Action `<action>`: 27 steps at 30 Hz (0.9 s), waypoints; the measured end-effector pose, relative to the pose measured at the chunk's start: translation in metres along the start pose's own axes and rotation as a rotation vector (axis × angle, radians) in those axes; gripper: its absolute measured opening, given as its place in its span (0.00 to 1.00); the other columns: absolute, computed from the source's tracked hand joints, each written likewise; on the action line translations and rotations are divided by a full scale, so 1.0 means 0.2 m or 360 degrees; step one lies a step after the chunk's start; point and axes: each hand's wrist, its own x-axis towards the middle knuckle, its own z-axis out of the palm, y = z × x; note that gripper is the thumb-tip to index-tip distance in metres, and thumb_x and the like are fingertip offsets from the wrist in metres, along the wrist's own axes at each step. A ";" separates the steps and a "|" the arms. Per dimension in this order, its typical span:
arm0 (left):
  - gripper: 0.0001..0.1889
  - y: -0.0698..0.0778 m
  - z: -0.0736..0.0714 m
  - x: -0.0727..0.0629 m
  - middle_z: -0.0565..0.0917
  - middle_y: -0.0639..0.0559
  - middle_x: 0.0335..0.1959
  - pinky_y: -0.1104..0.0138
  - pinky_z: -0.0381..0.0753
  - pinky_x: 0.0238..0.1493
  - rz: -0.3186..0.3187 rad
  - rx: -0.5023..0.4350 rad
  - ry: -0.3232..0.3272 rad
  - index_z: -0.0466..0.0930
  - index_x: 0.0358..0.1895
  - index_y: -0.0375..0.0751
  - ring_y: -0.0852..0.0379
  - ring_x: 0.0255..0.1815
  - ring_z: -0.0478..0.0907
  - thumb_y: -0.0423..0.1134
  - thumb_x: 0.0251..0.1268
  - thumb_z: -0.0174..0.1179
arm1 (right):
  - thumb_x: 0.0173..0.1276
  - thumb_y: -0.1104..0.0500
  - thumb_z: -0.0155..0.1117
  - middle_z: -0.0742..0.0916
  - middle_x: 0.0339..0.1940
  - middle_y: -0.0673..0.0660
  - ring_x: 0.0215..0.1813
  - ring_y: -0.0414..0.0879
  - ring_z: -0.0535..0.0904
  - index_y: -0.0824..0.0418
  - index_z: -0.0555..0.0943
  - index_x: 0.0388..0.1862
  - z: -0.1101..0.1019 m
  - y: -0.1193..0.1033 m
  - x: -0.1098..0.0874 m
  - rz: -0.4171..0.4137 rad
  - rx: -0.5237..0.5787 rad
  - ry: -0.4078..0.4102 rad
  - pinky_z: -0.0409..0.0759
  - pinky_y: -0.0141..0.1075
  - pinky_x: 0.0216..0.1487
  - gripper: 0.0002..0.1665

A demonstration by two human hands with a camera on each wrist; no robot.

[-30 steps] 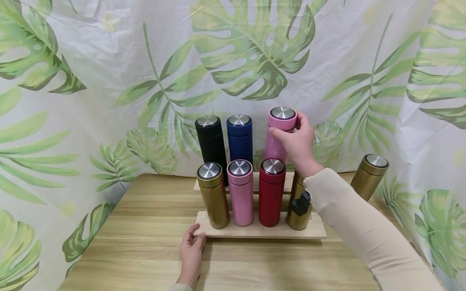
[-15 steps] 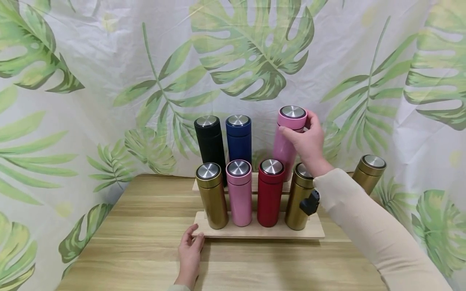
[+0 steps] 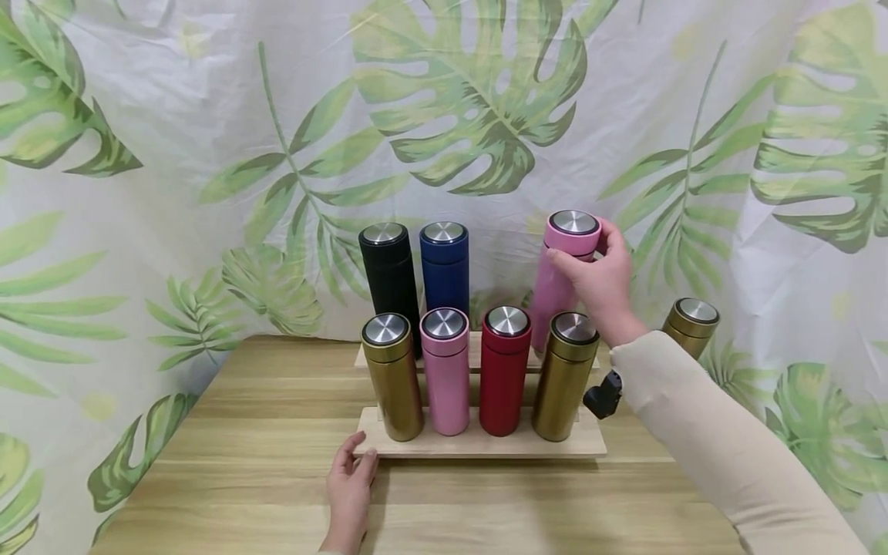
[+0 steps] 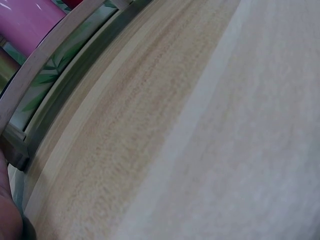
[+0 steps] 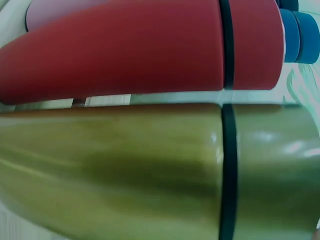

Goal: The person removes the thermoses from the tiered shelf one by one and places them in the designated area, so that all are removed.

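My right hand grips a pink thermos around its upper body, thumb in front, fingers behind. The thermos stands nearly upright over the right part of the rear shelf; its base is hidden behind the front row. My left hand holds the left front corner of the wooden two-tier rack. On the front shelf stand a gold thermos, another pink thermos, a red thermos and a second gold thermos, which fills the right wrist view. A black thermos and a blue thermos stand at the rear left.
Another gold thermos stands to the right, partly behind my right sleeve. The wood-grain table extends around the rack. A leaf-patterned cloth hangs behind. A small black device sits under my right wrist.
My right hand has carried the pink thermos rightward along the rear shelf, away from the blue one, and slightly lower. My left hand stays at the rack's corner. The head view shifts slightly.
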 end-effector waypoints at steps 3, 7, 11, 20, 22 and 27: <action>0.20 0.00 0.00 0.00 0.67 0.47 0.58 0.77 0.79 0.42 -0.0012 0.0029 0.0014 0.66 0.59 0.31 0.67 0.37 0.74 0.28 0.64 0.53 | 0.47 0.58 0.74 0.77 0.50 0.53 0.51 0.40 0.71 0.59 0.69 0.60 -0.03 0.01 0.00 0.0003 -0.0014 0.0016 0.74 0.29 0.47 0.40; 0.20 0.00 0.00 0.00 0.73 0.55 0.47 0.77 0.79 0.42 -0.0028 0.0053 0.0030 0.67 0.59 0.33 0.68 0.36 0.73 0.28 0.64 0.54 | 0.48 0.59 0.74 0.77 0.50 0.53 0.50 0.41 0.71 0.58 0.68 0.61 -0.08 0.02 -0.01 0.0037 -0.0024 0.0038 0.74 0.29 0.47 0.40; 0.21 0.00 -0.01 0.00 0.73 0.58 0.34 0.78 0.79 0.40 -0.0032 0.0031 0.0039 0.67 0.59 0.33 0.69 0.34 0.72 0.28 0.63 0.55 | 0.48 0.59 0.73 0.76 0.51 0.52 0.52 0.40 0.70 0.58 0.67 0.62 -0.12 0.02 -0.01 0.0044 -0.0034 0.0060 0.74 0.29 0.48 0.41; 0.21 -0.01 0.01 0.01 0.73 0.59 0.40 0.77 0.79 0.41 -0.0021 -0.0006 0.0014 0.66 0.59 0.32 0.68 0.36 0.73 0.28 0.63 0.55 | 0.48 0.58 0.74 0.75 0.51 0.50 0.52 0.39 0.69 0.58 0.68 0.61 -0.24 0.03 -0.01 0.0020 -0.0087 0.0100 0.73 0.30 0.50 0.41; 0.20 -0.01 0.01 0.01 0.74 0.58 0.38 0.77 0.79 0.40 -0.0006 0.0005 0.0014 0.67 0.58 0.32 0.68 0.35 0.73 0.28 0.63 0.55 | 0.48 0.58 0.74 0.76 0.51 0.51 0.52 0.39 0.69 0.58 0.68 0.61 -0.26 0.04 -0.02 0.0007 -0.0102 0.0100 0.73 0.31 0.50 0.40; 0.19 -0.02 0.02 0.01 0.74 0.58 0.39 0.77 0.79 0.38 0.0015 -0.0005 0.0022 0.67 0.57 0.31 0.68 0.35 0.74 0.28 0.63 0.55 | 0.50 0.57 0.73 0.76 0.52 0.51 0.53 0.39 0.69 0.57 0.67 0.63 -0.34 0.05 -0.03 -0.0016 -0.0173 0.0081 0.73 0.29 0.49 0.41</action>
